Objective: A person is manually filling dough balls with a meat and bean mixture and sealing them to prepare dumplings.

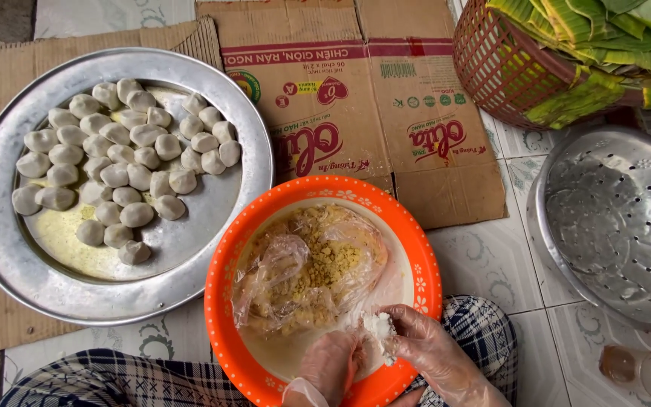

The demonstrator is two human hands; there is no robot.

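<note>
Holding: both gloved hands press one white dough lump (379, 330) over the orange bowl (224, 301).
Left hand (331, 367): grip closed on the lump from below.
Right hand (429, 348): grip closed on the lump's side.
Bowl: holds a plastic bag (280, 264) of yellow crumbly filling (325, 260).
Tray (9, 256): round metal, left of the bowl, carrying many dough balls (122, 158).
Floor: a metal colander (612, 218) lies at right.

You are sitting on the patterned tile floor (491, 264) of a home, cooking at ground level, as shown by the flattened cardboard box (371, 98) spread as a mat, the round metal tray (9, 256) of dough balls (126, 154), the metal colander (612, 218) and the basket (502, 68) of banana leaves (589, 30).
</note>
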